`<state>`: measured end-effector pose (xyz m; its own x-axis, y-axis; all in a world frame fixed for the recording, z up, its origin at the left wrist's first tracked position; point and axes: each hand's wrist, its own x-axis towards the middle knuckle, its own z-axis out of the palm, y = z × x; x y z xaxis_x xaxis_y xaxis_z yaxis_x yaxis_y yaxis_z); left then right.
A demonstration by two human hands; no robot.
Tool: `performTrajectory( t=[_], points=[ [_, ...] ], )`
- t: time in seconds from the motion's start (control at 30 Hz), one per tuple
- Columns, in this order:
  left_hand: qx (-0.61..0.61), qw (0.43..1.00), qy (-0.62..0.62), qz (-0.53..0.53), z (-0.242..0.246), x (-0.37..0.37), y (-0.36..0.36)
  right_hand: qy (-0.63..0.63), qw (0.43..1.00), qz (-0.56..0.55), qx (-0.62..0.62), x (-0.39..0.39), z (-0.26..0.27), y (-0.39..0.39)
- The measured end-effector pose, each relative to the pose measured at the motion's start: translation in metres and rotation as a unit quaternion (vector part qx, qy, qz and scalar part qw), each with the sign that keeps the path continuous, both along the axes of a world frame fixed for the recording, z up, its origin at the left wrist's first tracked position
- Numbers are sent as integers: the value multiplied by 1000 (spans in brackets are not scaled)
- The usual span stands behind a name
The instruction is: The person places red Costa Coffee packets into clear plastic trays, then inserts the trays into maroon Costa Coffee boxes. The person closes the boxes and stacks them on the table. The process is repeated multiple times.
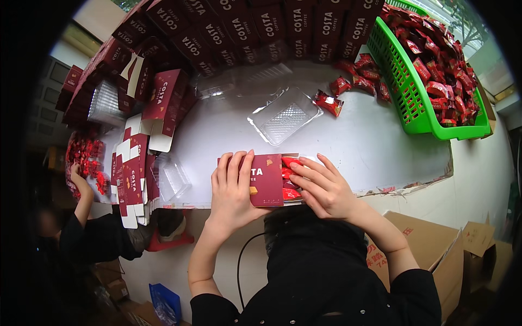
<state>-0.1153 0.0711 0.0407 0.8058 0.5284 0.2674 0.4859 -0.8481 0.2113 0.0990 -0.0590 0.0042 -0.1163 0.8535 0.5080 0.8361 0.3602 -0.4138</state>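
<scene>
A maroon Costa Coffee carton (267,179) lies flat at the table's front edge, its right end open. My left hand (233,189) grips the carton's left part, fingers spread over the top and thumb along the near side. At the open end, several red wrapped sachets (290,192) show in a row, partly inside the carton. My right hand (326,187) rests its fingertips on these sachets, fingers slightly apart. Whether it grips them or a tray beneath is hidden. Beyond the carton lies a clear plastic tray (285,116) on the table.
Stacked Costa cartons (269,24) wall the table's back. A green basket (408,81) of red sachets stands at right, with loose sachets (329,104) beside it. Flattened cartons (132,175) and another clear tray (173,177) lie left. Another person's hand (76,173) touches sachets at far left. Cardboard boxes (424,232) stand below right.
</scene>
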Motion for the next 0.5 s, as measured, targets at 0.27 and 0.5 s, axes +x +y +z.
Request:
performTrajectory(
  t=[0.27,0.5],
  points=[
    [39,997,-41,43,-5,7,-12,234,966,-109,22,-17,-2,-5],
    [59,995,-59,47,-9,15,-20,120,987,-99,-50,-8,8,0]
  ],
)
